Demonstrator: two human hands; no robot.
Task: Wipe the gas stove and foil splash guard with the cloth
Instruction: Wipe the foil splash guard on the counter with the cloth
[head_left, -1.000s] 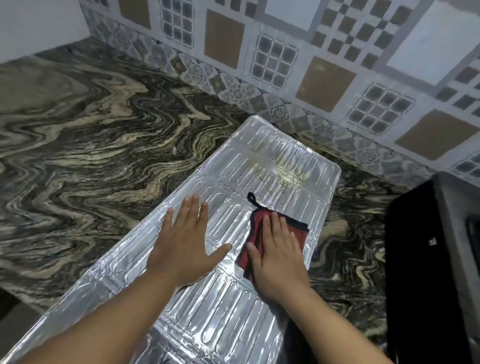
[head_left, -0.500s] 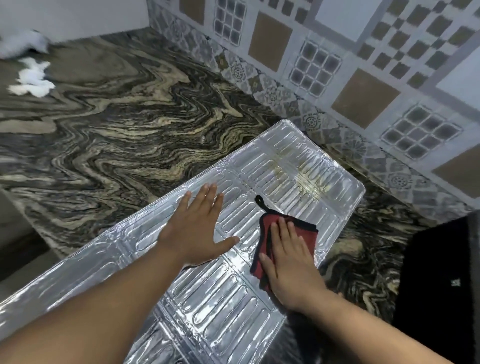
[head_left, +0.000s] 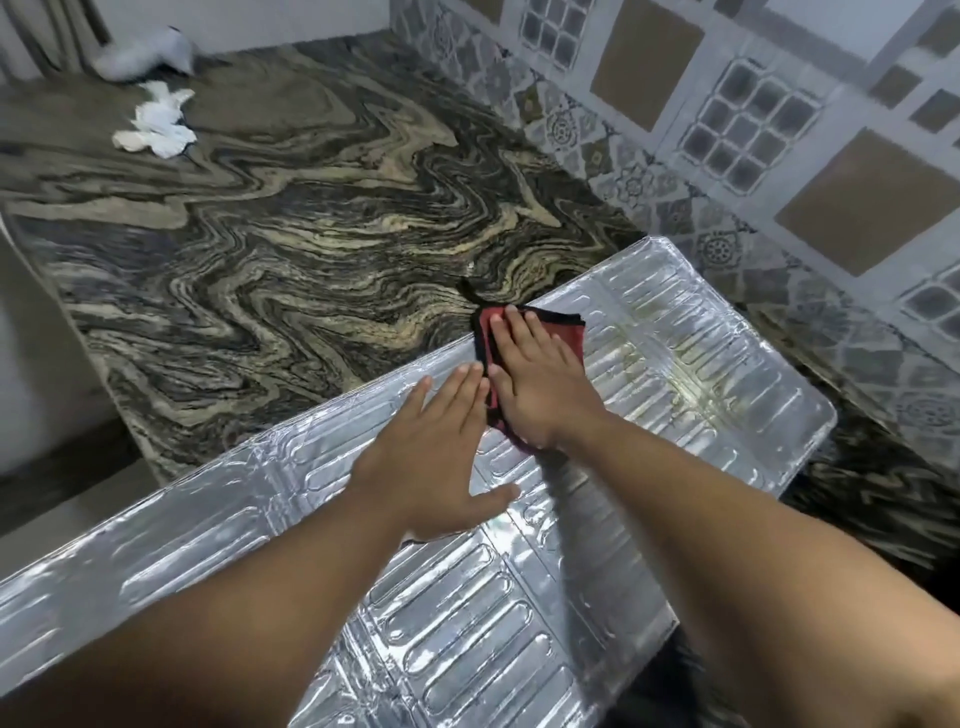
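Since the earlier frames, the cloth (head_left: 561, 332) and the right hand (head_left: 535, 384) pressing it have been carried from the right side of the foil splash guard (head_left: 701, 374) to its left edge, where a corner and the black loop of the cloth now overhang the marbled countertop (head_left: 291, 249). Right hand: laid flat on the red, black-edged cloth, fingers straight and close together, nothing gripped. Left hand (head_left: 431, 467): spread palm-down on the foil just beside the right hand, fingers extended, thumb out to the side, nothing held. Splash guard: embossed, lying flat across the counter, yellowish staining seen toward its far end. Crumpled white tissue (head_left: 156, 124): lying well apart, at the far left of the counter. Patterned wall tiles (head_left: 737, 119): behind.
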